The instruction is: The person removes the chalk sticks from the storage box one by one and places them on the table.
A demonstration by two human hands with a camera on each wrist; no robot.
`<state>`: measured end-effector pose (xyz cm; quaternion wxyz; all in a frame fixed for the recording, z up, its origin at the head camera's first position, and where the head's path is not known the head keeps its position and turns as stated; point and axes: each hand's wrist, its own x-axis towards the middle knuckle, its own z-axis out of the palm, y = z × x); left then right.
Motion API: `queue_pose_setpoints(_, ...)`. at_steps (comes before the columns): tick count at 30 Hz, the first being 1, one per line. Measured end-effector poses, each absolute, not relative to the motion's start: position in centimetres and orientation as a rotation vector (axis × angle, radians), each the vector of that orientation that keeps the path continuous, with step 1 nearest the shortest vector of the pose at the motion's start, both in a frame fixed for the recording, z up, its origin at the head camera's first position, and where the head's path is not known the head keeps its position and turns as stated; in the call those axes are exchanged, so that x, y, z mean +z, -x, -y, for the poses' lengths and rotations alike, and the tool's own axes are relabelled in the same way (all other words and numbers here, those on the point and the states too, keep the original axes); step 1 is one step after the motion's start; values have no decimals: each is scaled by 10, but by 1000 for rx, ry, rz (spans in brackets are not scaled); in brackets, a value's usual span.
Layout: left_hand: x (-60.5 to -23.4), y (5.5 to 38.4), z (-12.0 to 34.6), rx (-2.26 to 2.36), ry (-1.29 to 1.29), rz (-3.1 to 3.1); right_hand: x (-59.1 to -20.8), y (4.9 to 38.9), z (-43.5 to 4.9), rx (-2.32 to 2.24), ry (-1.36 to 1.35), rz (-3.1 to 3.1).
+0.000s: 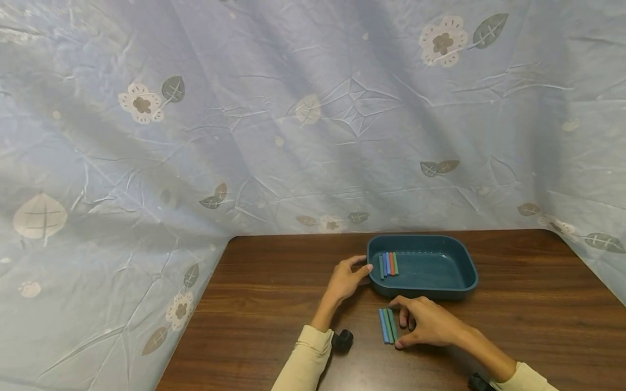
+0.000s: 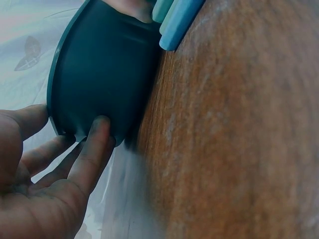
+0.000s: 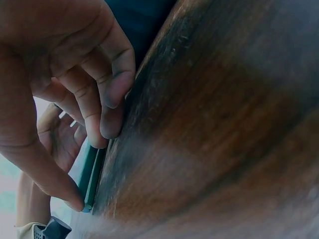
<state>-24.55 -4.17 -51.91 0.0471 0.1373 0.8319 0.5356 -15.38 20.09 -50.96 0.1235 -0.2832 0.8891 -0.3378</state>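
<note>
My left hand [image 1: 346, 279] grips the left end of a dark teal plastic tray [image 1: 440, 294], thumb at the rim and the other fingers against its outer wall in the left wrist view. In front of the tray, a blue chalk stick [image 1: 383, 327] and two green ones lie side by side on the table. My right hand [image 1: 432, 324] spans the rightmost green chalk stick [image 1: 393, 327], thumb at its near end and index finger at its far end. In the right wrist view the thumb touches the end of the green sticks [image 3: 93, 174].
Inside the tray's left part several chalk sticks, green, blue and red [image 1: 391, 264], stand in a row. The brown wooden table [image 1: 274, 304] ends at a pale flowered cloth [image 1: 293, 136] hanging behind and at the left. A black wrist device [image 1: 343, 341] sits by my left cuff.
</note>
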Motion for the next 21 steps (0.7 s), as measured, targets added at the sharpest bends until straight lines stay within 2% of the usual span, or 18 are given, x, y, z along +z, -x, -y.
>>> queue_pose_setpoints(21,-520,246,43,1695,-419,-2462,-511,152,-196,-917,824,-2657)
